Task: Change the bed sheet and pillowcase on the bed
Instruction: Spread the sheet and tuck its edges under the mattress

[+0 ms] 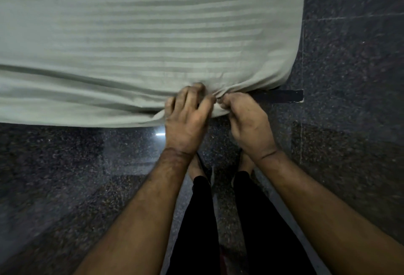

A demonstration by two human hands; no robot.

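The sheet (140, 34) lies flat over the bed, its near edge hanging toward the floor (349, 121); both hands meet at that edge near the right corner — likely to gather slack for tucking or pulling free. The left hand (188, 117) curls its fingers into the bunched cloth; the right hand (244, 119) pinches the same fold; stripes run left to right, along the near edge.

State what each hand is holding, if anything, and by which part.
Both the left hand and the right hand grip the striped bed sheet at its bunched lower edge, near the bed's corner.
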